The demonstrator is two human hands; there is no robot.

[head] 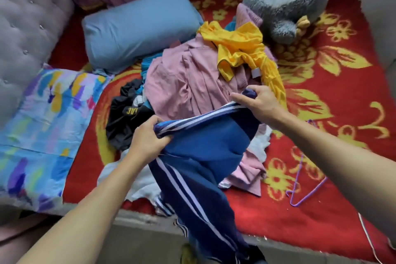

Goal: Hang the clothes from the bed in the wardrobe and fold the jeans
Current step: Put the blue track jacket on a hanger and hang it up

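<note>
You're holding the blue striped track top (199,148) up off the pile. Your left hand (147,137) is fisting one end of the striped edge, fingers curled tight around bunched fabric. Your right hand (255,105) is pinching the other end, thumb pressing cloth against closed fingers. The rest of it is draping down over the bed edge (132,218) toward you.

It's looking soft, light and floppy, no stiffness, so it's going to sag wherever you aren't gripping it. My read: shoulders or collar seam are the spots to hold for threading a hanger.

The purple wire hanger (308,186) is lying on the red floral blanket (342,113), to your right, apart from the clothes.

The remaining pile is sitting mid-bed: pink garment (182,85), yellow top (240,49), black shirt (126,118). I'm not seeing jeans for sure. No wardrobe or containers in view.
</note>
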